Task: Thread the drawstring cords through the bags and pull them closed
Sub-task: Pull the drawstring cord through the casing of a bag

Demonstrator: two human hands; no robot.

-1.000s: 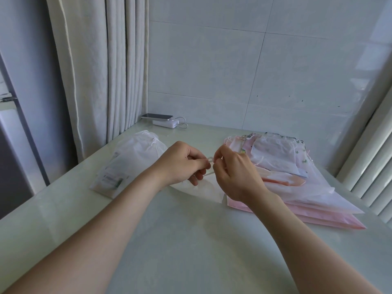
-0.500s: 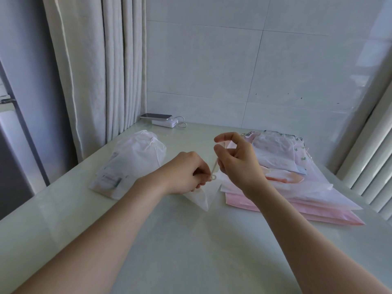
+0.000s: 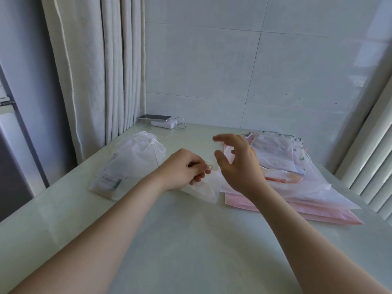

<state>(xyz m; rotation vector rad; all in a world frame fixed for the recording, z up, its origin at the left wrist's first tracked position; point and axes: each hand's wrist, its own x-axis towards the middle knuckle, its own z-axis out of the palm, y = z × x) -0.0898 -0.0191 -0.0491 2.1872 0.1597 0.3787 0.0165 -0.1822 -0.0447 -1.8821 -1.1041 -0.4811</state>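
Pale green tabletop [image 3: 191,240] fills the lower view and meets a white tiled wall [image 3: 254,60] along its far edge. At centre a translucent white bag [image 3: 203,189] lies flat on the table, its upper end gathered beneath the left hand [image 3: 184,168] and one corner pointing toward the near side. The left hand's fingers are curled and pinch the bag's top together with a cord loop [image 3: 209,166], which protrudes just past the fingertips. The right hand [image 3: 239,164] is raised off the table just right of the loop, with fingers spread, loosely bent and holding nothing; its fingertips are blurred. The bag's right edge reaches a stack of pink bags [image 3: 297,200]; whether they touch or overlap cannot be told. The stack extends toward the table's right edge, with small white pouches [image 3: 273,149] on its far end. Left of the left hand, well apart from the stack, a clear packet of white drawstring bags [image 3: 131,164] lies near the table's left edge. Bare table runs between packet and stack and across the whole near half, crossed only by the two forearms. At the far left corner a phone [image 3: 156,117] rests on a white power bank [image 3: 164,124]. A pale curtain [image 3: 95,71] hangs beside that corner, and white ribbed slats [image 3: 377,155] border the right edge.
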